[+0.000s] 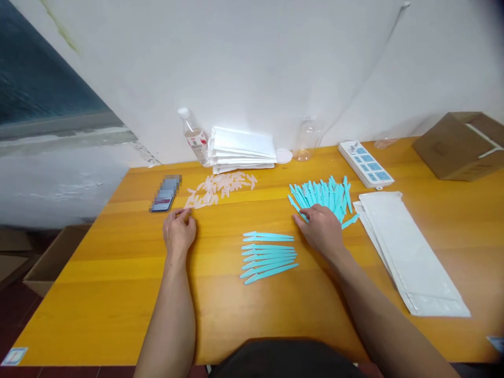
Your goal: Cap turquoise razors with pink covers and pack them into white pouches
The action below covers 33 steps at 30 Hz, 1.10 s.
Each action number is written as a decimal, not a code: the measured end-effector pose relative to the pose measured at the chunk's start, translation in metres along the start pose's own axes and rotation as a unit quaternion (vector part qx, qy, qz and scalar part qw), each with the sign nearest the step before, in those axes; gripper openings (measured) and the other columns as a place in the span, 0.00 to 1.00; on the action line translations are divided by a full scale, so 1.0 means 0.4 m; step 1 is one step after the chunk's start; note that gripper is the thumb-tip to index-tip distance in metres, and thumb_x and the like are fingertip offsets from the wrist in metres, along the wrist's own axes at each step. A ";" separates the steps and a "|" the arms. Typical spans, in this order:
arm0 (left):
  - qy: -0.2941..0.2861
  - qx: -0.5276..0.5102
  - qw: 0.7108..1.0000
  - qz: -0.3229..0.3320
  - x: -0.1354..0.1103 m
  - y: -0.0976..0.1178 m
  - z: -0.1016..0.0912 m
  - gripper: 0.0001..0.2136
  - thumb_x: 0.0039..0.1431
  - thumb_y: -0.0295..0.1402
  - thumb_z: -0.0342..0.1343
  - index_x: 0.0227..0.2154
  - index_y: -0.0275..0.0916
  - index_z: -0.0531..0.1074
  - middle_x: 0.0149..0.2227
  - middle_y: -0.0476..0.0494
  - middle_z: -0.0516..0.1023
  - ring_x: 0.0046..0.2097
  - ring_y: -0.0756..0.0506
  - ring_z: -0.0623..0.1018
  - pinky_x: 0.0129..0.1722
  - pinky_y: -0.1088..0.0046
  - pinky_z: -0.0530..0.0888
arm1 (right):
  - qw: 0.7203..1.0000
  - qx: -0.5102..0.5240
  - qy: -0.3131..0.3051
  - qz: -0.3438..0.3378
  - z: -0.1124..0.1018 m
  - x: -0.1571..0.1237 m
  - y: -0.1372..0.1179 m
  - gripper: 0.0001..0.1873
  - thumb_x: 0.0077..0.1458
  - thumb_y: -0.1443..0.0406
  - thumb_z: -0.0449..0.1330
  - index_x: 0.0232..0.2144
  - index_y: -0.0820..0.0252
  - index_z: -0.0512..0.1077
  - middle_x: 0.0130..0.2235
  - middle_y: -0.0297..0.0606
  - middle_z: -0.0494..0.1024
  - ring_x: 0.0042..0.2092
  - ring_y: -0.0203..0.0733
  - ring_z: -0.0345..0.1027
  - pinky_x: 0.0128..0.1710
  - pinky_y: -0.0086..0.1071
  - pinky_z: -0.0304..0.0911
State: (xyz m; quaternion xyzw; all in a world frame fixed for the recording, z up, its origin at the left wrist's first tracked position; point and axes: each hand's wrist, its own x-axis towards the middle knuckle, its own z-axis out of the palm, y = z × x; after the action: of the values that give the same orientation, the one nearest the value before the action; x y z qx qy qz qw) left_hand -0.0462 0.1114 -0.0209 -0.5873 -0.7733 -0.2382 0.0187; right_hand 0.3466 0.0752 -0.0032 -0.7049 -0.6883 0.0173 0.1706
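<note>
My left hand [179,229] rests at the near left edge of a scattered pile of small pale pink, translucent blade caps [224,182]. Its fingers are curled together, and what lies at the fingertips is too small to make out. On the right, my right hand [321,227] is at the near edge of a heap of turquoise eyebrow razors [325,193]. Thumb and forefinger close around the end of one eyebrow razor [296,205]. Between the hands, several more eyebrow razors [270,257] lie in a row, side by side, handles pointing right.
Along the wall stand a bottle [195,139], a stack of white pouches [242,149], a clear jar [307,142] and a power strip [366,164]. A phone [165,194] lies left. White pouches [413,252] and a cardboard box [452,147] are on the right.
</note>
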 end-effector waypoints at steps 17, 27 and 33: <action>-0.107 0.040 0.989 -0.094 0.000 0.037 -0.060 0.16 0.59 0.36 0.56 0.49 0.41 0.77 0.41 0.39 0.83 0.45 0.35 0.79 0.43 0.61 0.72 | 0.998 -0.034 -0.044 -0.011 0.013 0.014 -0.008 0.18 0.67 0.66 0.47 0.37 0.64 0.76 0.38 0.51 0.78 0.44 0.53 0.71 0.43 0.39 0.61; -0.261 -0.458 0.844 -0.100 -0.052 0.133 -0.038 0.20 0.50 0.48 0.66 0.39 0.37 0.78 0.40 0.43 0.80 0.34 0.48 0.75 0.37 0.73 0.72 | 0.901 0.411 -0.136 0.026 -0.002 -0.009 -0.051 0.10 0.65 0.58 0.51 0.36 0.56 0.68 0.33 0.36 0.78 0.32 0.40 0.70 0.34 0.33 0.63; -0.204 -0.260 0.942 0.060 -0.079 0.181 -0.008 0.13 0.60 0.43 0.57 0.37 0.38 0.77 0.36 0.42 0.80 0.37 0.44 0.77 0.39 0.69 0.71 | 0.877 0.452 -0.157 0.031 0.006 -0.011 -0.057 0.11 0.64 0.56 0.51 0.35 0.56 0.66 0.31 0.34 0.76 0.33 0.39 0.70 0.34 0.32 0.62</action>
State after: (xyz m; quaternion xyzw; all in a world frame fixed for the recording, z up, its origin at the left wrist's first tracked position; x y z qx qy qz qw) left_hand 0.0290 0.0960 -0.0025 -0.6527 -0.6352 -0.3050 -0.2784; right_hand 0.3240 0.0714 -0.0002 -0.5596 -0.6012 0.4428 0.3596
